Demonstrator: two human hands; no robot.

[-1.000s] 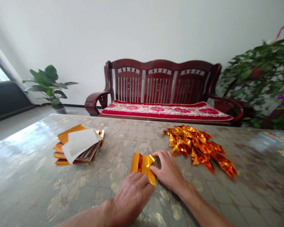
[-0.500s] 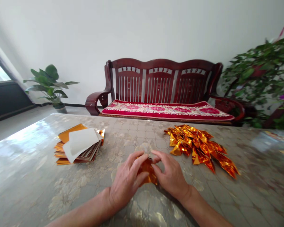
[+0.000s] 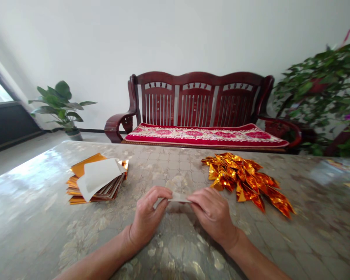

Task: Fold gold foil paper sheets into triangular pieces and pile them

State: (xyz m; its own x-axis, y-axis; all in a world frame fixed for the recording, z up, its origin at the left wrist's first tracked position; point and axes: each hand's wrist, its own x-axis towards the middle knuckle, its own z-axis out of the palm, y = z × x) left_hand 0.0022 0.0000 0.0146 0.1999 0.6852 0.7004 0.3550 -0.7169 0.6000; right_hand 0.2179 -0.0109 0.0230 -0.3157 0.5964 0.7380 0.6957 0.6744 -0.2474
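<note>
Pulled slightly apart since half a second earlier: left hand point(image 3: 148, 214) and right hand point(image 3: 213, 214), with the bunched gold foil between them now a flat folded strip point(image 3: 178, 197), pale side showing. Strip level at mid-table, low over the surface, one end pinched between left thumb and fingers, other end pressed under curled right fingers point(image 3: 201, 198). Neither hand spread. Just beyond the right hand, a loose heap of folded gold foil triangles point(image 3: 245, 181). Well left of the left hand, a fanned stack of gold foil sheets point(image 3: 97, 190) under a white sheet point(image 3: 99, 175). Beneath it all, a glossy, mottled stone-patterned tabletop point(image 3: 32, 182). Past the far table edge, a dark red wooden bench point(image 3: 196, 97) with a red floral seat cushion point(image 3: 204, 134). To either side, a potted broad-leaf plant point(image 3: 60, 105) and a dense leafy plant point(image 3: 317, 85).
</note>
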